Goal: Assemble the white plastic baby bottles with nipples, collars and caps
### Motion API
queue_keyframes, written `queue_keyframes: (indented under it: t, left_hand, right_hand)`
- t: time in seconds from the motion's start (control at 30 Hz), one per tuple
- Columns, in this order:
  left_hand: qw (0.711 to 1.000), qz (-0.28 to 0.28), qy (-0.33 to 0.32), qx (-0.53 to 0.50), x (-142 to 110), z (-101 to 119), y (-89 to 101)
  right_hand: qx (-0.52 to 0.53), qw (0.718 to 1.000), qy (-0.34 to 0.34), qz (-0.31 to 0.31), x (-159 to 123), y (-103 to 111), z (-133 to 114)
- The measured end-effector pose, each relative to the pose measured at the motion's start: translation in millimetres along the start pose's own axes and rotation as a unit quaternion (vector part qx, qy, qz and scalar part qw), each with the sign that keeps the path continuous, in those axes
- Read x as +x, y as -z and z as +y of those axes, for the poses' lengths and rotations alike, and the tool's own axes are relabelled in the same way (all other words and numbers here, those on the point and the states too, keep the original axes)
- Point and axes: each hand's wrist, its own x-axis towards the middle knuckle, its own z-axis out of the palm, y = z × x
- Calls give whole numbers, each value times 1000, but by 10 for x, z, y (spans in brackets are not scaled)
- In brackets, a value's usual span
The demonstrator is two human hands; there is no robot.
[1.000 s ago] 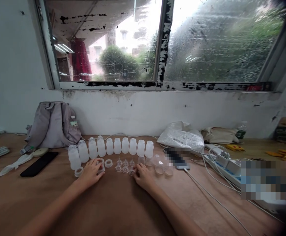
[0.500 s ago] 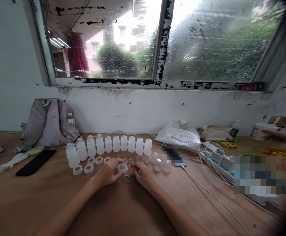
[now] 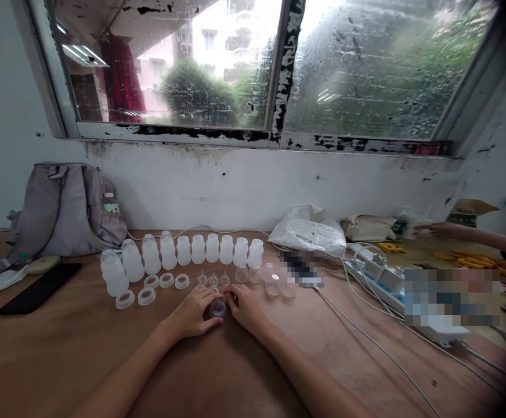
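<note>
My left hand [image 3: 195, 312] curls around a clear bottle collar ring [image 3: 217, 309] that sits low at the table top, thumb on its near side and fingers on its far side. From the right, my right hand [image 3: 245, 307] has its bent fingertips at the ring's far right edge. Something small, round and clear shows inside the ring. Just beyond my hands stand several clear bottle nipples [image 3: 213, 278]. Left of them lie several loose white collar rings [image 3: 166, 280]. Clear domed caps [image 3: 273, 288] are grouped to the right.
Behind, a curved row of frosted baby bottles [image 3: 198, 249] stands, the leftmost ones capped. A black phone [image 3: 39, 289] and a backpack [image 3: 68, 212] are left. Rightward are a plastic bag [image 3: 309, 232], a cabled power strip [image 3: 383, 293] and another person's arm [image 3: 466, 231].
My left hand has lowered the ring onto the small clear nipple piece beneath it. My right hand has moved in against the ring. The view has shifted slightly; the other person's arm has moved.
</note>
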Motion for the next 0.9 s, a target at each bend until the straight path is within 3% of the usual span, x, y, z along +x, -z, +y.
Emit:
queue_keyframes:
  t: [0.23,0.4,0.5,0.63,0.9]
  left_hand:
    - [994,76,60,-53,27,11,-22]
    - [951,149,160,-220,50,0,-74]
    - [922,142,181,-311,57,2,-139]
    - [890,161,210,-371,58,38,-207]
    - [915,75,168,-358,26,148,-163]
  right_hand:
    - [30,999,6,9,2,9,23]
    - [95,992,81,-15,-42,100,-137]
    - [98,992,76,7,-64,72,-197]
    - [87,995,20,54,-55,-10,-158]
    - [112,988,-48,91,27,44,-70]
